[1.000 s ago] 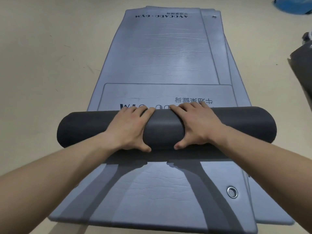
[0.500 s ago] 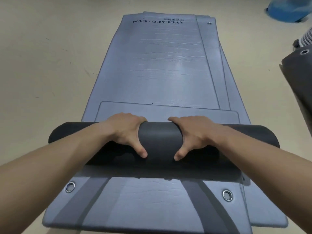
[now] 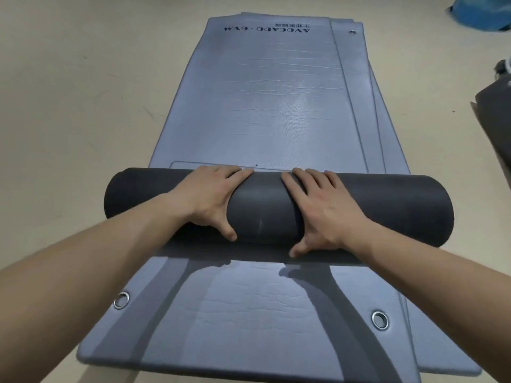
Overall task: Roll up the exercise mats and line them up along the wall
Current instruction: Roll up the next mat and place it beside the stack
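Left hand (image 3: 206,201) and right hand (image 3: 322,210) pressed flat on dark roll (image 3: 262,208), fingers spread, not clamped. Foam likely soft, springy; hold near center w/ 2 palms.

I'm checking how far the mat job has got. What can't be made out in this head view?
- The wall: out of frame, so no lined-up mats show.
- How many flat mats are stacked: only staggered edges show on the right.
- The strip left to roll: hidden beyond the dark roll and both hands (left hand, right hand).
- The blue thing and the dark thing: cut off by the right edge.
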